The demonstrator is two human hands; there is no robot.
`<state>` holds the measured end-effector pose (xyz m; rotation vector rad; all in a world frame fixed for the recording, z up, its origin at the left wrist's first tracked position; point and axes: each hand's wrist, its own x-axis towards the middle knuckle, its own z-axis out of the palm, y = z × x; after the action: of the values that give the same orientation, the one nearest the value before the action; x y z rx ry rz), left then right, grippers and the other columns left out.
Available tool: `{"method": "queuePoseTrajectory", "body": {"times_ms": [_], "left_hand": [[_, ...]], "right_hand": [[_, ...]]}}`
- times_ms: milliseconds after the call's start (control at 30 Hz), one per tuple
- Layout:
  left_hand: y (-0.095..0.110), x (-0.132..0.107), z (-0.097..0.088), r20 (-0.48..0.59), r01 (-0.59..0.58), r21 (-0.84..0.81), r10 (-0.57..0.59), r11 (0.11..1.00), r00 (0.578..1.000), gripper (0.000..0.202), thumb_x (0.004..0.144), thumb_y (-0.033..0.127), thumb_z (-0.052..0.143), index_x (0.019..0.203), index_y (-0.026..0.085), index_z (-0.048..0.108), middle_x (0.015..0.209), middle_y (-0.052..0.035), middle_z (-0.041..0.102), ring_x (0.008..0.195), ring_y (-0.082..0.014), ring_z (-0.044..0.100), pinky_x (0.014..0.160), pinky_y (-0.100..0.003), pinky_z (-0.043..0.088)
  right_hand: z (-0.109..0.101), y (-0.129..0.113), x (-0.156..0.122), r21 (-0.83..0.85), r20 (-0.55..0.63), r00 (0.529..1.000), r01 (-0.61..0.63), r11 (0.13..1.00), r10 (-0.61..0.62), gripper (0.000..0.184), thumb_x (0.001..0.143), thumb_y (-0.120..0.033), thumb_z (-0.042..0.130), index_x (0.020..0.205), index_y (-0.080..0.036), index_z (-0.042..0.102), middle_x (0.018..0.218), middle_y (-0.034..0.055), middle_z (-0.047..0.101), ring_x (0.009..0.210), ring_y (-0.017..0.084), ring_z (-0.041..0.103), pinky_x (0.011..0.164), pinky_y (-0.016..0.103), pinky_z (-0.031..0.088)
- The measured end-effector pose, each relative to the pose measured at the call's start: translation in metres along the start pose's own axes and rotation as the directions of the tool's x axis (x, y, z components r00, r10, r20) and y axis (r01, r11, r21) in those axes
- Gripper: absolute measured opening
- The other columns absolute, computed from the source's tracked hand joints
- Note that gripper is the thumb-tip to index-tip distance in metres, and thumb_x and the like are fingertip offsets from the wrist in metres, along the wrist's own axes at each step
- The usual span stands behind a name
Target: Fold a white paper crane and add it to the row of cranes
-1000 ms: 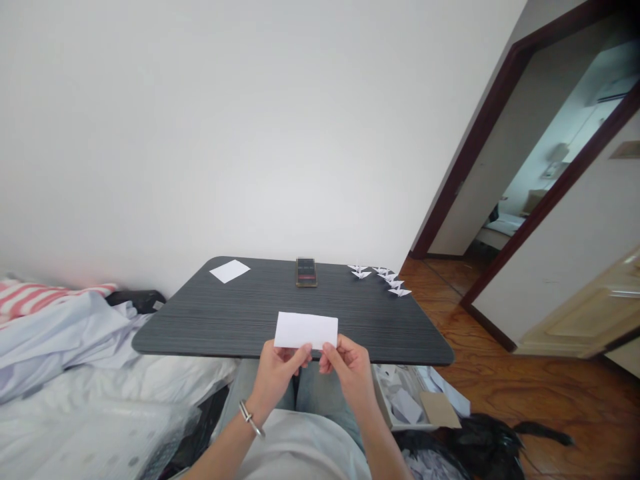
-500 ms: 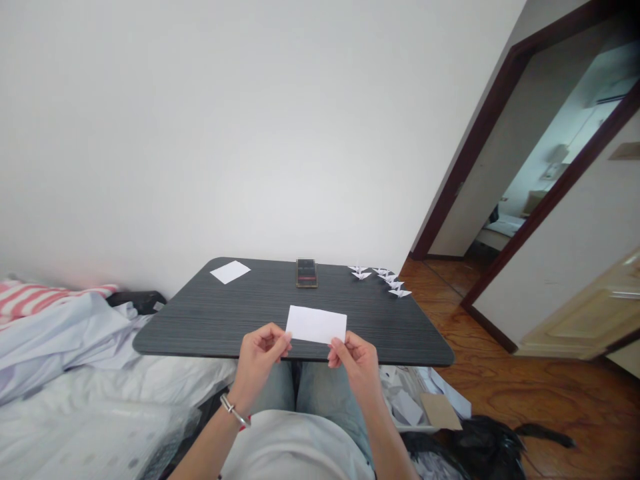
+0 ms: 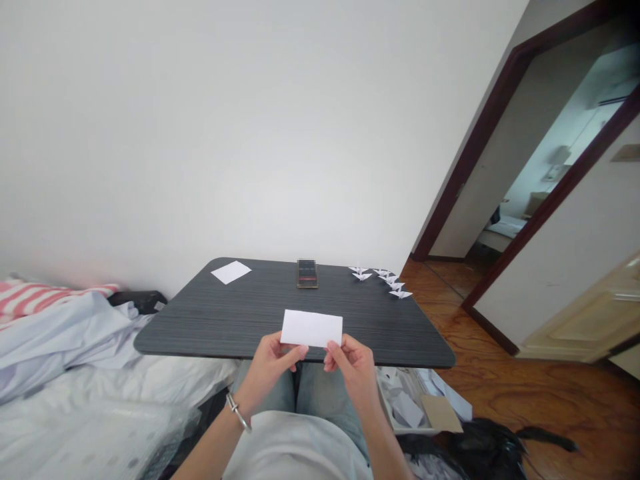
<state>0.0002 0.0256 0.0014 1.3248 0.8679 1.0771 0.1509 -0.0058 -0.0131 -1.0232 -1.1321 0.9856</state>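
A white rectangle of paper (image 3: 312, 327), wider than it is tall, is held over the near edge of the dark table (image 3: 200, 320). My left hand (image 3: 276, 355) pinches its lower left part, thumb in front and fingers behind. At the lower right corner, my right hand (image 3: 351, 360) grips the same paper between thumb and curled fingers. Several folded white paper cranes (image 3: 391, 280) stand at the table's far right. Flat at the far left lies another sheet of white paper (image 3: 231, 272).
A phone (image 3: 307, 273) lies at the table's back middle, near the wall. To the left is a bed (image 3: 100, 400) with clothes and bubble wrap. A box of papers (image 3: 405, 403) and a black bag (image 3: 487, 447) are on the right, below table height.
The paper has shifted slightly left and toward me. My left hand has slid inward along its lower edge, with the thumb now on its front; my right hand keeps its corner grip.
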Motion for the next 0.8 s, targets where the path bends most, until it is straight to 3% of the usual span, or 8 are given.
{"method": "queuePoseTrajectory", "body": {"times_ms": [133, 333, 800], "left_hand": [[-0.010, 0.001, 0.011, -0.041, 0.037, 0.004, -0.037, 0.999, 0.998, 0.023, 0.063, 0.029, 0.065, 0.074, 0.009, 0.062, 0.059, -0.0029, 0.062, 0.051, -0.0111, 0.052, 0.043, -0.020, 0.042], [-0.015, 0.001, 0.007, -0.011, 0.034, 0.040, -0.034, 0.999, 0.999, 0.020, 0.066, 0.028, 0.064, 0.066, 0.009, 0.062, 0.053, -0.0027, 0.062, 0.047, -0.0099, 0.053, 0.045, -0.019, 0.041], [-0.002, 0.003, -0.025, -0.033, -0.011, 0.021, 0.012, 1.000, 0.999, 0.021, 0.067, 0.028, 0.063, 0.057, 0.011, 0.056, 0.051, 0.0002, 0.060, 0.046, -0.0066, 0.050, 0.045, -0.016, 0.037]], "right_hand": [[0.005, 0.000, -0.003, -0.011, 0.041, 0.999, 0.007, 1.000, -0.007, 0.024, 0.077, -0.034, 0.054, 0.063, -0.014, 0.054, 0.046, -0.0032, 0.051, 0.042, 0.008, 0.046, 0.044, 0.019, 0.039], [0.006, 0.002, -0.003, -0.026, 0.060, 0.998, 0.018, 1.000, -0.016, 0.025, 0.079, -0.035, 0.051, 0.064, -0.014, 0.052, 0.045, -0.0041, 0.048, 0.040, 0.007, 0.043, 0.042, 0.018, 0.037], [-0.002, 0.001, 0.001, -0.060, 0.012, 0.999, 0.039, 0.997, -0.038, 0.024, 0.079, -0.034, 0.051, 0.064, -0.015, 0.052, 0.046, -0.0039, 0.049, 0.042, 0.008, 0.044, 0.044, 0.020, 0.037]]}}
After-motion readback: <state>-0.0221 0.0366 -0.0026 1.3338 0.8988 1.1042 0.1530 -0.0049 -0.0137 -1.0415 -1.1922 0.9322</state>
